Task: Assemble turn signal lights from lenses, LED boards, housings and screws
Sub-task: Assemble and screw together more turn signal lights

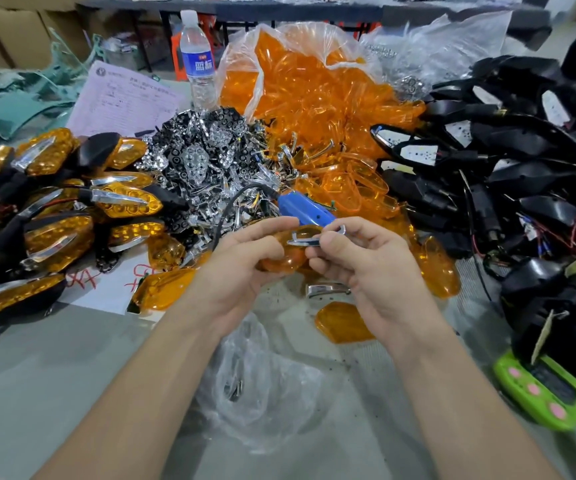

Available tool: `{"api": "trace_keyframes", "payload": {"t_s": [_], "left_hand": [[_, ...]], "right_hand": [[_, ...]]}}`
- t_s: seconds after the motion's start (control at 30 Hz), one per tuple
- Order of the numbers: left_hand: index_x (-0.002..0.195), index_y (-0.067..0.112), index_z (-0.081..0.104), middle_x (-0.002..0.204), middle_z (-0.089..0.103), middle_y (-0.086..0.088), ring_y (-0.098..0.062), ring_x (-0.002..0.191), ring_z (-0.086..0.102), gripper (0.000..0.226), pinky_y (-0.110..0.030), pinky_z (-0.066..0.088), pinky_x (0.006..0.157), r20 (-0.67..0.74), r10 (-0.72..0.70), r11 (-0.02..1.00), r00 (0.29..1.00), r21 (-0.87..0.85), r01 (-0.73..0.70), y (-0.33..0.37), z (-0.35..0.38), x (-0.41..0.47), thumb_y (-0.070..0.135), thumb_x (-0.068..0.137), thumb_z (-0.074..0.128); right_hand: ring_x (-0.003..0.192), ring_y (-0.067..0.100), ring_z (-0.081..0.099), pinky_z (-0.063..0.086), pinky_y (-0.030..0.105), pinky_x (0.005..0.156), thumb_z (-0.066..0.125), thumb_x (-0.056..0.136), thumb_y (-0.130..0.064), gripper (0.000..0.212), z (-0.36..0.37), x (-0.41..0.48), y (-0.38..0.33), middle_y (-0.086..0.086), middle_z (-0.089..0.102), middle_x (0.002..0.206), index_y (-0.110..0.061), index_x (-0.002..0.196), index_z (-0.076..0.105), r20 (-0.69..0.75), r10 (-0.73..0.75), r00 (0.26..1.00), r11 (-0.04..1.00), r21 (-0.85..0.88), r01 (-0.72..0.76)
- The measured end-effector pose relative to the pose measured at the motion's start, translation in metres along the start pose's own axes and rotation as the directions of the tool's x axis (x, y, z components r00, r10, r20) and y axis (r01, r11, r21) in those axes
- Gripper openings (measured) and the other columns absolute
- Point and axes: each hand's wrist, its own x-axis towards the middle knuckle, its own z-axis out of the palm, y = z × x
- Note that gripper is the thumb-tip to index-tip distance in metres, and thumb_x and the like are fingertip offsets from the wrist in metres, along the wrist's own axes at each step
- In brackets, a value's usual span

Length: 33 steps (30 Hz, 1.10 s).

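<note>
The orange lens (281, 259) is held above the middle of the desk (54, 375), cradled in the left hand (241, 268), whose fingers curl round its left end. The right hand (373, 268) pinches a chrome trim (305, 241) between thumb and fingers and lays it across the lens's face, so the two parts touch. From where I stand this looks like the trim-fitting step, early in one light's build, with board, housing and screws yet to come. To do it well, I'd hold the lens steady and let only the right hand steer. The trim's pointed end should line up with the lens's narrow tip, and the press should be even so no tab bends or snaps. Whether it has seated I cannot tell; the thumbs hide the joint. Just behind lies a blue screwdriver (305, 211) against the reflector heap (207, 161). A spare trim (326, 289) and a loose lens (343, 322) lie on the desk just below the hands. Finished lights (54, 220) pile up to the left, black housings (521, 150) to the right and bagged lenses (314, 98) behind.
</note>
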Motion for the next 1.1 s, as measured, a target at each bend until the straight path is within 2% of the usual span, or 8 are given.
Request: {"api": "trace_keyframes", "payload": {"t_s": [0.1,0.2,0.33,0.4,0.5,0.77,0.93,1.1], "left_hand": [[0.130,0.007,0.066,0.103,0.068,-0.014,-0.022,0.091,0.069,0.047,-0.032,0.063,0.083,0.026,-0.020,1.000,0.999,-0.013,0.020,-0.001,0.001,-0.002,-0.014,0.092,0.049],[0.135,0.007,0.063,0.103,0.065,-0.017,-0.025,0.094,0.068,0.052,-0.038,0.063,0.090,0.041,-0.017,1.000,0.999,-0.017,0.018,-0.001,0.002,-0.004,-0.018,0.091,0.047],[0.124,0.005,0.070,0.105,0.074,-0.016,-0.025,0.094,0.071,0.048,-0.039,0.062,0.093,0.044,-0.018,0.997,0.999,-0.068,0.021,0.000,0.000,-0.004,-0.018,0.087,0.050],[0.122,0.005,0.071,0.111,0.075,-0.018,-0.026,0.095,0.072,0.048,-0.038,0.061,0.092,0.044,-0.036,0.994,0.998,-0.100,0.040,0.001,-0.003,-0.003,-0.011,0.079,0.058],[0.127,0.004,0.069,0.120,0.075,-0.018,-0.025,0.099,0.073,0.051,-0.033,0.063,0.087,0.061,-0.063,0.991,0.996,-0.113,0.070,0.001,-0.006,-0.004,0.003,0.076,0.065],[0.116,-0.001,0.072,0.109,0.077,-0.019,-0.023,0.091,0.077,0.039,-0.027,0.063,0.069,0.090,-0.030,0.997,0.995,-0.069,0.037,0.003,-0.006,-0.010,-0.001,0.077,0.067],[0.084,0.009,0.072,0.095,0.074,-0.019,-0.029,0.089,0.071,0.017,-0.032,0.065,0.072,-0.127,0.073,0.997,0.989,0.048,-0.068,-0.003,0.002,-0.010,-0.008,0.082,0.072],[0.061,0.021,0.071,0.079,0.064,-0.016,-0.021,0.074,0.067,0.030,-0.027,0.060,0.071,-0.146,0.176,0.978,0.973,0.138,-0.156,-0.007,-0.001,-0.007,0.000,0.081,0.079]], "right_hand": [[0.066,0.021,0.071,0.060,0.027,0.062,0.080,0.080,0.007,0.017,-0.002,-0.003,-0.001,0.013,0.076,0.076,-0.010,0.081,0.077,-0.057,-0.089,0.994,0.980,-0.184,0.077],[0.065,0.023,0.073,0.064,0.042,0.063,0.088,0.075,-0.007,0.018,-0.003,-0.004,0.001,0.000,0.076,0.071,-0.022,0.079,0.080,-0.084,-0.254,0.964,0.811,-0.561,0.165],[0.074,-0.001,0.063,0.048,0.012,0.062,0.089,0.074,-0.026,0.015,0.000,-0.005,0.008,-0.021,0.068,0.073,-0.033,0.076,0.076,-0.027,-0.428,0.903,0.511,-0.832,0.217],[0.080,0.000,0.060,0.043,0.012,0.065,0.088,0.076,-0.028,0.015,0.000,-0.005,0.010,-0.023,0.064,0.073,-0.035,0.076,0.075,-0.013,-0.436,0.900,0.466,-0.859,0.214],[0.075,0.006,0.066,0.055,0.027,0.068,0.084,0.082,-0.022,0.015,0.000,-0.004,0.012,-0.021,0.069,0.074,-0.034,0.078,0.076,-0.042,-0.395,0.918,0.563,-0.800,0.205],[0.059,0.019,0.071,0.056,0.025,0.054,0.071,0.095,-0.007,0.015,0.004,-0.003,0.004,0.004,0.074,0.068,-0.018,0.087,0.077,-0.091,-0.260,0.961,0.848,-0.497,0.182],[0.059,0.021,0.073,0.059,0.027,0.055,0.071,0.095,-0.006,0.018,0.007,-0.002,0.006,0.005,0.076,0.071,-0.019,0.086,0.078,-0.093,-0.251,0.963,0.847,-0.502,0.172],[0.061,0.023,0.073,0.061,0.031,0.058,0.071,0.095,-0.004,0.025,0.009,-0.005,0.010,0.006,0.076,0.074,-0.025,0.086,0.080,-0.050,-0.196,0.979,0.862,-0.485,0.148]]}}
